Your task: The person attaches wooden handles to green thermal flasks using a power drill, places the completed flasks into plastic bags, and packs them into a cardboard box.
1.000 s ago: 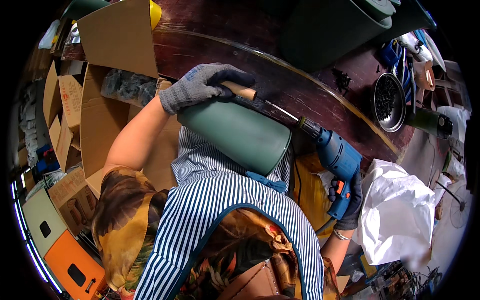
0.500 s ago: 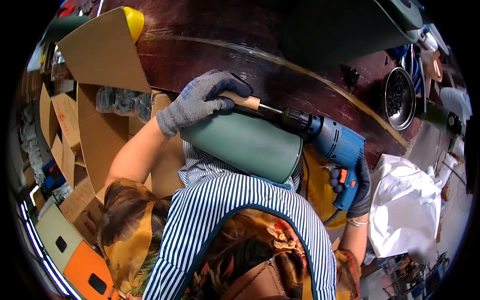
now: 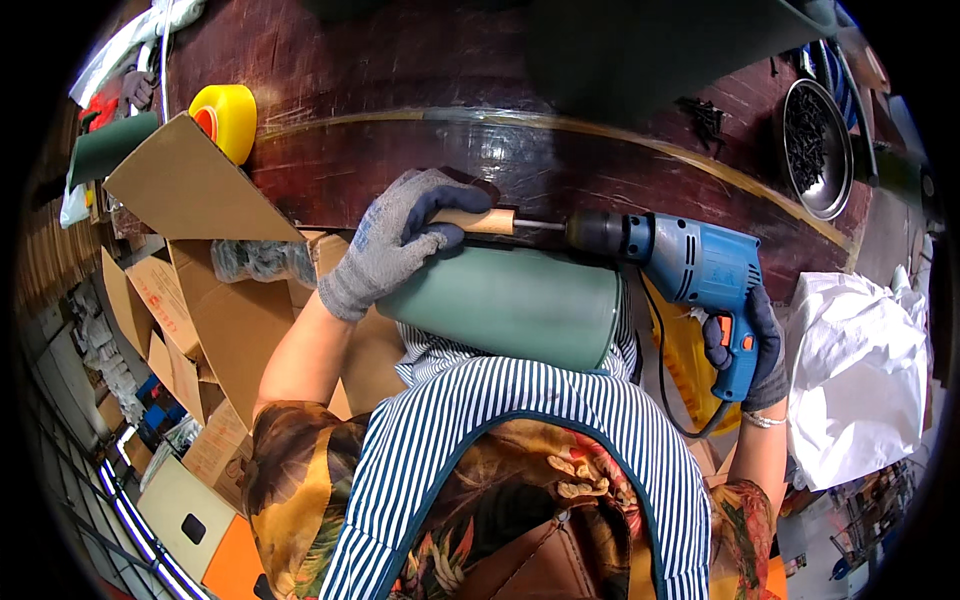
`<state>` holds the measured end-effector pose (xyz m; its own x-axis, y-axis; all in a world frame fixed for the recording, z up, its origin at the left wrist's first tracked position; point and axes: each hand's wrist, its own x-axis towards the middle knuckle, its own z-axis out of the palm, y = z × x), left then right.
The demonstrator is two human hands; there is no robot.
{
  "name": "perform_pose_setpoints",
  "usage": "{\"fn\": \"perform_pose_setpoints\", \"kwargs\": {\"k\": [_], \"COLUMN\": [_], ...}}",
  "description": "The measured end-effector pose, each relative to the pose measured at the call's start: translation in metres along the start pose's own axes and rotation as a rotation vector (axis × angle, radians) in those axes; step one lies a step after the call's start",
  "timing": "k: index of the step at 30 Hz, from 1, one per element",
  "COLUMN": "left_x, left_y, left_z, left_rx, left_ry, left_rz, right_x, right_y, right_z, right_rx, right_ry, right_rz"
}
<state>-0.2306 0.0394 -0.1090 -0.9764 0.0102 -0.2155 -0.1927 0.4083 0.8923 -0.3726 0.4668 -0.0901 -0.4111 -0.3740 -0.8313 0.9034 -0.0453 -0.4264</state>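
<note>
Workshop, assembly-and-packing sort. Scuffed dark-red wooden worktable [image 3: 380, 160]; on its right part, round shiny metal bowl [image 3: 832, 199] of small black screws [image 3: 805, 140], more lying loose. At worktable's near edge, blue corded electric drill [image 3: 700, 262]; toward its left end, yellow tape roll [image 3: 230, 122]. By its near left side, open brown cardboard boxes [image 3: 235, 330]. Before it, person [image 3: 290, 460] in blue-and-white striped apron [image 3: 385, 480], grey knitted work gloves [image 3: 385, 250].

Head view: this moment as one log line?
left hand: grips wooden handle | right hand: grips blue drill | green cylinder: lies sideways | metal bowl: holds small dark parts
</note>
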Motion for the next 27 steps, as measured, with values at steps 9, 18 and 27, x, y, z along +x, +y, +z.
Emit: {"fn": "perform_pose_setpoints", "kwargs": {"k": [9, 18, 27], "left_x": [0.004, -0.043, -0.089], "left_y": [0.003, 0.018, 0.125], "left_z": [0.004, 0.024, 0.04], "left_rx": [-0.022, 0.657, 0.728], "left_ry": [-0.001, 0.203, 0.013], "left_rz": [-0.033, 0.077, 0.071], "right_x": [0.024, 0.018, 0.019], "right_y": [0.003, 0.02, -0.004], "right_z": [-0.03, -0.055, -0.01], "right_rx": [-0.16, -0.299, -0.721], "right_ry": [-0.25, 0.12, 0.375], "right_rz": [-0.135, -0.531, -0.911]}}
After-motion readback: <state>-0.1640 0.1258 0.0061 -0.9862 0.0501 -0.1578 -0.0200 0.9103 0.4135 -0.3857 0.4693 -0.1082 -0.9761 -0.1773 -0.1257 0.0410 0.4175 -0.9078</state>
